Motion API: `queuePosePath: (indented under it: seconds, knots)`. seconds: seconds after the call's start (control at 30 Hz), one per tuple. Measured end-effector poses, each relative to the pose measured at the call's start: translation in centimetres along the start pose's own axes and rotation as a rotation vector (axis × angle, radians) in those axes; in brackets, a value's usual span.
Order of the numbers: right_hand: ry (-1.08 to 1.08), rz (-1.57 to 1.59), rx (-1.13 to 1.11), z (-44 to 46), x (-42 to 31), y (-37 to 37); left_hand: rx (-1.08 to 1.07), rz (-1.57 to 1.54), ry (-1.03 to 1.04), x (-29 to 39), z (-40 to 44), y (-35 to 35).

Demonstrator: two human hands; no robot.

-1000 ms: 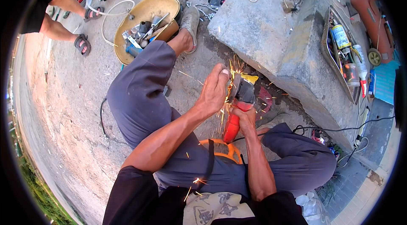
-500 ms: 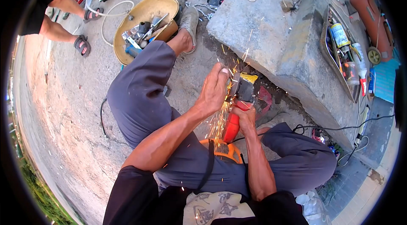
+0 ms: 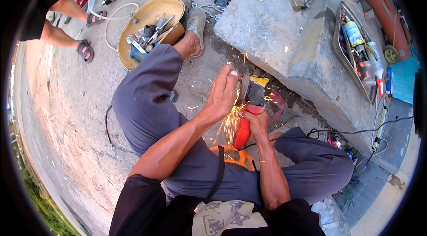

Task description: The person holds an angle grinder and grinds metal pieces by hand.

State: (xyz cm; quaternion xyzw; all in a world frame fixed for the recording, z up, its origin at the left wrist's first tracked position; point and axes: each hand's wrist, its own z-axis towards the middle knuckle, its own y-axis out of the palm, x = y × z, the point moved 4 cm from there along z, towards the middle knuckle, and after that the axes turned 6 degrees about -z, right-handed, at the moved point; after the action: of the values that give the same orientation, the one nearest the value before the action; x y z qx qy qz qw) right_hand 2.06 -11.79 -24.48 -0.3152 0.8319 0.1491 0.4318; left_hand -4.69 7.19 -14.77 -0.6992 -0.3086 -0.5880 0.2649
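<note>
My right hand (image 3: 258,122) is wrapped around the red handle of an angle grinder (image 3: 242,134), whose dark head points away from me. To the left of the disc, my left hand (image 3: 223,94) is closed, thumb on top, pinching something small pressed against the wheel side. Fingers and glare hide what that piece is. Orange sparks (image 3: 232,125) stream down toward my lap from the contact spot, and a few fly upward. A yellow piece (image 3: 259,81) shows just beyond the grinder's head. An orange ring-shaped object (image 3: 240,158) sits beneath my forearms.
A tan basin (image 3: 178,10) full of tools stands by my left foot. Concrete blocks (image 3: 262,27) rise ahead, with a metal tray (image 3: 370,94) of cans on the right. A black cord (image 3: 351,134) runs rightward. Another person's sandaled feet (image 3: 84,50) are at upper left.
Both hands and the grinder stay almost in place. The spark spray has shifted in shape, with new sparks right of the grinder's head. The view has moved slightly.
</note>
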Motion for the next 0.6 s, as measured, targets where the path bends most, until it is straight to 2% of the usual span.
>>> queuePosePath:
  seconds: [0.13, 0.23, 0.33, 0.6]
  knots:
    - [0.047, -0.012, -0.003, -0.4, -1.1, 0.1, -0.020, 0.012, 0.055, 0.1, 0.3, 0.0]
    - [-0.062, -0.013, 0.015, 0.3, -0.1, -0.2, -0.039, 0.050, -0.031, 0.8, 0.2, 0.0]
    - [0.068, 0.003, -0.059, 0.0, 0.3, -0.8, 0.030, -0.027, -0.009, 0.0, 0.7, 0.3]
    - [0.017, 0.044, -0.035, -0.2, -0.3, -1.3, -0.007, -0.116, 0.008, 0.3, 2.9, -0.4]
